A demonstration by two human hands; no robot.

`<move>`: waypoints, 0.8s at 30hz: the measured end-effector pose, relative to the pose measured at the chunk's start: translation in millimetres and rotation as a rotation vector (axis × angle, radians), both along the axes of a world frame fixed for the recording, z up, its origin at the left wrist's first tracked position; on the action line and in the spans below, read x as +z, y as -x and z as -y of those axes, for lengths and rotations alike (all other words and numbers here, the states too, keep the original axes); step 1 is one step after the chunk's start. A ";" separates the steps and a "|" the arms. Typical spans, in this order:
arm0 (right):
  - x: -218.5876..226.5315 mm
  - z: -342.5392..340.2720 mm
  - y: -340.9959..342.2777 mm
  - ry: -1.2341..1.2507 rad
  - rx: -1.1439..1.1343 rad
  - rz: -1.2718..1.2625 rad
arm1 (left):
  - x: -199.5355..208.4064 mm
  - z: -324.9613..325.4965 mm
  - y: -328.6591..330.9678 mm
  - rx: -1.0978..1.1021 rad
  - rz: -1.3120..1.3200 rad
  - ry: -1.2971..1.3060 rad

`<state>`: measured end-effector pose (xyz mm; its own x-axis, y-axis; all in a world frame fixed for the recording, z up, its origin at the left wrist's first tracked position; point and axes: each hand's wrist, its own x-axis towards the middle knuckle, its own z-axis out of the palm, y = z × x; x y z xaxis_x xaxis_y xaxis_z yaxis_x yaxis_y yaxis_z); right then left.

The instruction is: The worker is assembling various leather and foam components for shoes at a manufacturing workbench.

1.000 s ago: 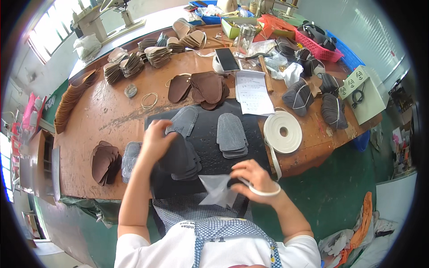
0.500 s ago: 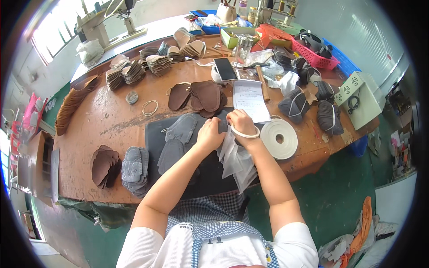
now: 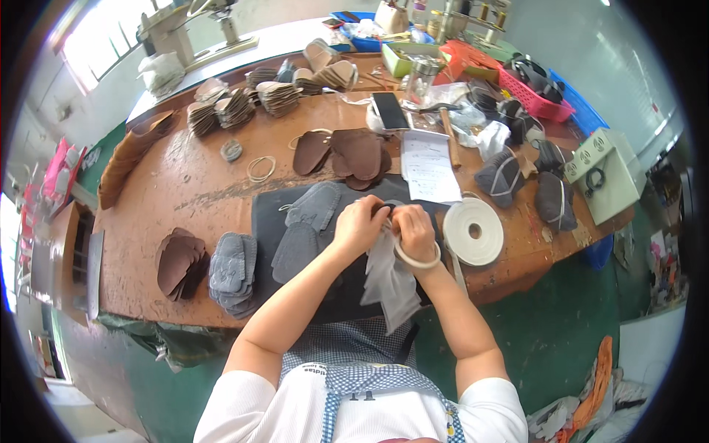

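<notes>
My left hand and my right hand meet over a black mat, fingers closed and pinching. Between the fingertips a bit of a small dark grey piece shows; the fingers hide most of it. Limp, whitish translucent strips hang from just below the hands, between the forearms. A cream ring circles my right wrist. Left of my left hand, stitched grey sole-shaped pieces lie on the mat. Just beyond are dark brown pieces of similar shape.
A white tape roll lies right of my right hand. Written paper, a hammer and a phone lie beyond. Grey and brown stacks stand at left. Tied dark bundles and a pale metal box are at right.
The whole view has shifted slightly, so the table sits further right. My hands have drawn closer together, the right one turning inward, and the dark piece now shows between the fingertips.
</notes>
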<state>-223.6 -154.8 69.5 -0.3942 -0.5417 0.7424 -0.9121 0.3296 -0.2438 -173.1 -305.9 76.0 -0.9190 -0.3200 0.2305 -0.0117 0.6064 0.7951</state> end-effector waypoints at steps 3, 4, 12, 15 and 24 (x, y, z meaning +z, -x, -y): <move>24.0 10.0 -38.6 0.106 0.116 -0.134 | 15.5 13.1 -19.7 0.113 -0.039 -0.093; 23.7 3.8 -54.2 0.090 0.152 -0.024 | 21.3 21.0 -24.6 0.175 -0.107 -0.090; 38.1 -63.4 -122.0 -0.107 0.484 0.690 | 28.9 136.4 -81.5 0.336 -0.011 -0.261; 48.3 -63.5 -102.6 -0.184 0.294 0.699 | 19.9 98.8 -85.0 0.240 0.147 0.332; 48.3 -9.2 -62.9 -0.292 0.194 0.583 | -16.7 26.8 11.6 -0.059 0.200 0.228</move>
